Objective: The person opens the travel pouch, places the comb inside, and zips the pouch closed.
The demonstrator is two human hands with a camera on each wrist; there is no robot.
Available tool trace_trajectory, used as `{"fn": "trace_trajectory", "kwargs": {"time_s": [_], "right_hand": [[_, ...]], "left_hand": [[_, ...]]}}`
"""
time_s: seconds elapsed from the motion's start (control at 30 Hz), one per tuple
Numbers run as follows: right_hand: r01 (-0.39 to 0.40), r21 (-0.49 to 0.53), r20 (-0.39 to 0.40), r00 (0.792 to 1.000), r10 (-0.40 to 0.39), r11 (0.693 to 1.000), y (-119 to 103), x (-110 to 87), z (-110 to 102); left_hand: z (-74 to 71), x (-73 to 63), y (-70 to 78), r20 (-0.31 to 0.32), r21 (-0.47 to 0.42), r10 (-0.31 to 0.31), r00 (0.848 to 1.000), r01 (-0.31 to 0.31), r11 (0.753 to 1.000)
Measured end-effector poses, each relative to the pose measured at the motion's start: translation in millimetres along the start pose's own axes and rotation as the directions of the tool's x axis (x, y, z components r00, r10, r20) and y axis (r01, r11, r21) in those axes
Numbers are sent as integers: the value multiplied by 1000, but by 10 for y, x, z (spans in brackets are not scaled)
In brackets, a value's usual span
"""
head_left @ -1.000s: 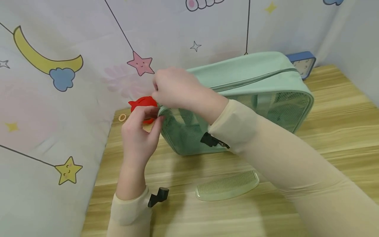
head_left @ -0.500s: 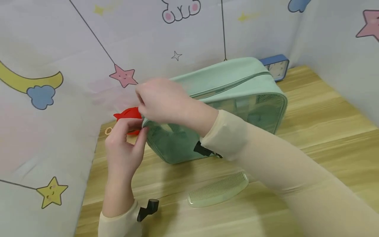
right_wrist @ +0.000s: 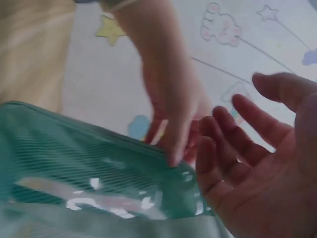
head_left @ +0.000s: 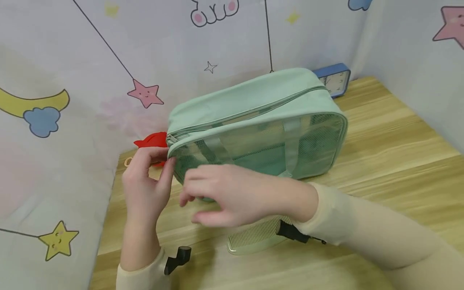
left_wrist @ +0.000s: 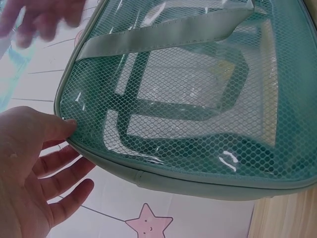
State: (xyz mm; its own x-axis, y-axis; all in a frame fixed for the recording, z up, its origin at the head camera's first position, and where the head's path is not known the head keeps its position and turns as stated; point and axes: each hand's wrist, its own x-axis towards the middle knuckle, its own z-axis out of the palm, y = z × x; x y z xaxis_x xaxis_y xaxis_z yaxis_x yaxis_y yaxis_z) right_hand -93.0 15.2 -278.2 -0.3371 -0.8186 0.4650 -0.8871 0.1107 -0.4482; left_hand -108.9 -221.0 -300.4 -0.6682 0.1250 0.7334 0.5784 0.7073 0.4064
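A mint-green zip bag (head_left: 253,92) with clear mesh sides stands on the table. A gap shows along its top zipper, and the zipper pull (head_left: 172,138) sits at the left end. My left hand (head_left: 146,185) pinches the bag's left upper corner, thumb (left_wrist: 57,128) on the near side and fingers behind the edge. Before the bag's lower front, my right hand (head_left: 232,195) hovers with loosely bent fingers, holding nothing. Under that hand and wrist lies a pale green comb (head_left: 253,238), partly covered.
Behind the bag's left end is a red object (head_left: 152,140), mostly hidden, with a small tan ring (head_left: 127,162) beside it. A blue clock (head_left: 335,80) stands behind the right end. Cloth walls with cartoon prints border the wooden table (head_left: 395,149).
My right hand has let go at the bag's left top corner and come down toward the front, uncovering the zipper pull. The left hand keeps its pinch. The head view has shifted.
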Motion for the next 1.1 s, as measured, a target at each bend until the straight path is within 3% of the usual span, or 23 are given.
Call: {"fn": "trace_trajectory", "kwargs": {"time_s": [0.1,0.23,0.33,0.4,0.53,0.6,0.73,0.87,1.1], "right_hand": [[-76,-93,153,984,89,993,87,-231,216],[-158,-262,325,914,242,952,214,-579,479],[-206,-373,379,856,351,905,264,-843,630],[-232,-436,367,836,407,869,277,-1001,701],[-238,-542,296,844,447,806,275,-1223,760],[-231,-569,282,847,451,790,260,-1278,761],[-212,-584,298,841,451,783,244,-1313,770],[-207,-584,289,851,439,785,266,-1315,772],[-254,-571,269,841,470,781,372,-1332,709]], "left_hand": [[-39,-34,8,-14,17,-16,1000,16,1000],[-33,-6,14,-14,19,-3,1000,3,1000],[13,44,27,10,18,11,1000,-11,1000],[39,76,41,22,14,20,1000,-21,1000],[56,125,66,23,3,38,999,-38,999],[53,131,72,21,-1,39,999,-39,999],[37,108,65,23,0,28,999,-28,1000],[15,83,37,23,6,26,999,-26,1000],[13,20,-5,22,21,9,1000,-9,1000]]}}
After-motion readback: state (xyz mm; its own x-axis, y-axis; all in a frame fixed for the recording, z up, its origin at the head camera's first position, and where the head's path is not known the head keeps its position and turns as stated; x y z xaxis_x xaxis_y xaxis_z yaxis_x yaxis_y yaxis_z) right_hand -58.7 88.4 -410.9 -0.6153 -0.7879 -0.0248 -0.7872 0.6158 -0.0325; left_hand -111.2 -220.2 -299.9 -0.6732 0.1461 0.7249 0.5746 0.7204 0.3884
